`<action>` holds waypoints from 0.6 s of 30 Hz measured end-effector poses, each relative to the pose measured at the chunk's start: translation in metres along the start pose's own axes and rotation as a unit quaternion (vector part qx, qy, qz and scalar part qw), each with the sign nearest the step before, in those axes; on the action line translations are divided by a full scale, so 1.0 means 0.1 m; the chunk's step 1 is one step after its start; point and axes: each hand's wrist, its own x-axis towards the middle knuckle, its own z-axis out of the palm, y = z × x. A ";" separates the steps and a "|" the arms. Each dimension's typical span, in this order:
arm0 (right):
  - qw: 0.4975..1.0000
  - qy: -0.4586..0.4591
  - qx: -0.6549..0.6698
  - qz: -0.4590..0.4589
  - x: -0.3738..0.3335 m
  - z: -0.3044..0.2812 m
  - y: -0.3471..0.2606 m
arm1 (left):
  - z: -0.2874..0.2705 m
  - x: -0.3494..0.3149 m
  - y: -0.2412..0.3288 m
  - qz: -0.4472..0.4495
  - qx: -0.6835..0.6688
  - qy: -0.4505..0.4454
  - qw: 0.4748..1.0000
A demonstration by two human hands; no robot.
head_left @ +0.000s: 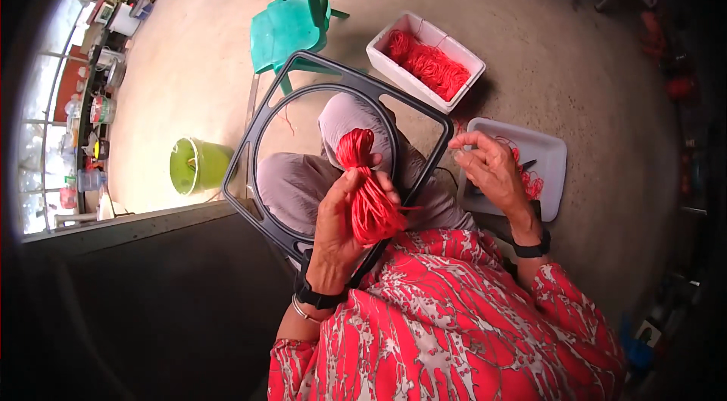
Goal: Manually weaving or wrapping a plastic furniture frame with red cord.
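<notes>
My left hand (pixel 339 212) is wrapped round a bundle of red cord (pixel 372 204), bunched tight near its top with the loops fanning out below. It is held over my lap, above a dark grey plastic frame (pixel 265 115) with a large round opening that lies across my knees. Off to the right, my right hand (pixel 492 174) is raised with bent fingers drawn together near the frame's right corner. Whether a strand is pinched in its fingertips is too small to make out.
A white box (pixel 386 60) of red cord stands ahead on the right. Nearer, a pale tray (pixel 556 174) holds red cord scraps and a dark tool. A green plastic chair (pixel 284 30) stands ahead; a lime-green bucket (pixel 216 166) is to the left, by a dark panel (pixel 166 287).
</notes>
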 end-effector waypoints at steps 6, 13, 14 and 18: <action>0.989 0.001 0.145 0.020 -0.08 0.08 -0.11 | 0.07 0.10 -0.07 0.000 0.008 0.054 0.999; 0.987 -0.074 0.140 -0.015 -0.07 0.17 -0.29 | 0.38 0.29 -0.18 0.021 0.178 0.149 0.973; 0.992 -0.067 0.110 -0.010 -0.07 0.20 -0.28 | 0.41 0.33 -0.19 0.013 0.194 0.146 0.970; 0.994 -0.052 0.097 -0.017 -0.07 0.22 -0.12 | 0.52 0.47 -0.29 -0.027 0.262 0.125 0.956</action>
